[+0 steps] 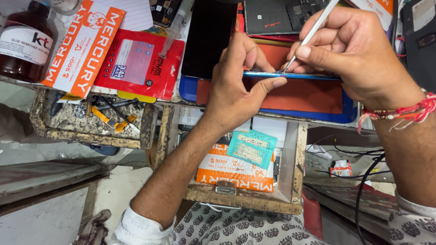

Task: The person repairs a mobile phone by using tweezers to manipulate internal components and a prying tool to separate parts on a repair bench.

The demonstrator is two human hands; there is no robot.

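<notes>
Above the open wooden drawer [290,181], at the tabletop's front edge, the left hand [236,86] holds a thin blue-edged phone [313,76] on its side, thumb below and fingers curled over the top, its grip clamped on the phone. Close beside it the right hand [359,54] pinches a slim metal tool [311,31], its grip closed on that tool, the tip touching the phone's upper edge near the left fingers. Under both lies an orange mat [313,95] in a blue tray [347,115]. Left of the hands sit a red packet [136,63], an orange-and-white packet [84,45] and a brown bottle [25,43]. Inside the drawer rests a teal sachet [252,147]
</notes>
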